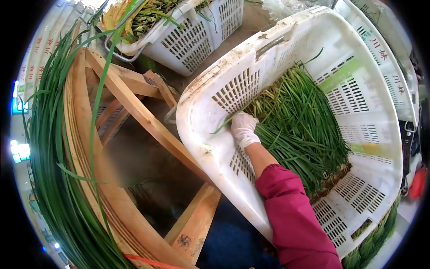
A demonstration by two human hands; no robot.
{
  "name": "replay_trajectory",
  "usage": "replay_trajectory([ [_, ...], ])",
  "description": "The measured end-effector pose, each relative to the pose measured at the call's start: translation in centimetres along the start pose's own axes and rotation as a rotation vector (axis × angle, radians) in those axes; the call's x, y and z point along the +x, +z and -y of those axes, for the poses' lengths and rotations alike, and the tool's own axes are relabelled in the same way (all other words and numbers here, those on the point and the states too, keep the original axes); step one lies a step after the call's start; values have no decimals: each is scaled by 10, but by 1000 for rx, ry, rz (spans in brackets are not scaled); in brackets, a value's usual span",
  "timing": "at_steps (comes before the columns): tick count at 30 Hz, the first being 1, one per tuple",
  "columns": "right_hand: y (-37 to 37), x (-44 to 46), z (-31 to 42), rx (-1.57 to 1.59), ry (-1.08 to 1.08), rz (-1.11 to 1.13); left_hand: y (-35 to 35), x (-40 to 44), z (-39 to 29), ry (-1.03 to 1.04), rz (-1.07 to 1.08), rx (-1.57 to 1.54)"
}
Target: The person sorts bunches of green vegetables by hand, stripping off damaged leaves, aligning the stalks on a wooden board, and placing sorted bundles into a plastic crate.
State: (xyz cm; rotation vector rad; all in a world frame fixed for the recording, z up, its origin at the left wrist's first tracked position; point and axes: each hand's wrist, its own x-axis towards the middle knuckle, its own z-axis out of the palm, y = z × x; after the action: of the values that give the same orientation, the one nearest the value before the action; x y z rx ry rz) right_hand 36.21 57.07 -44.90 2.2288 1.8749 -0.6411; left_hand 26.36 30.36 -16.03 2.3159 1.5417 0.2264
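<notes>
My right hand (244, 128), in a thin white glove below a magenta sleeve (295, 215), reaches into a white plastic crate (215, 85). Inside the crate lies a thick layer of garlic chives (295, 121), long and green with paler ends. The fingers are curled closed at the left edge of this layer, around some of the chives, and a loose leaf sticks out to the left of them. Their tips are partly hidden. My left hand is out of view.
A wooden stand with a curved top edge (80, 116) is at the left, with long green leaves (49, 148) draped over it. Behind is another white crate (192, 40) with greens and trimmings. More white crates (380, 54) stand at the right.
</notes>
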Motion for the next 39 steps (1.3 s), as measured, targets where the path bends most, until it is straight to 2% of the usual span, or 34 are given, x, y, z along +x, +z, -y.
replay_trajectory([
  [7, -17, 0, 3, -38, -143, 90, 0, -3, 2, -3, 10, -2],
  [11, -13, -1, 8, -88, -105, -32, -1, -4, 3, -6, 15, -3],
  [15, -11, 1, 1, 97, -136, -8, -1, -4, 4, -15, 13, -7],
  [18, -3, 7, 0, 87, -127, -1, -1, -5, 4, -15, 12, -16],
  [21, 3, 4, 5, -97, -91, -127, -1, -5, 5, -12, 10, -20],
  [24, 3, 7, 5, -127, -111, -79, -2, -6, 6, -14, 11, -20],
  [28, -7, 9, -5, 108, -183, 23, -3, -8, 8, -27, 2, -33],
  [32, -30, 4, -14, 140, -177, 73, -2, -12, 6, -35, -15, -49],
  [38, -88, -29, -66, 406, -90, -62, -5, -21, 0, -16, -63, -110],
  [39, -101, -41, -76, 531, -92, -99, -6, -25, -3, -10, -72, -128],
])
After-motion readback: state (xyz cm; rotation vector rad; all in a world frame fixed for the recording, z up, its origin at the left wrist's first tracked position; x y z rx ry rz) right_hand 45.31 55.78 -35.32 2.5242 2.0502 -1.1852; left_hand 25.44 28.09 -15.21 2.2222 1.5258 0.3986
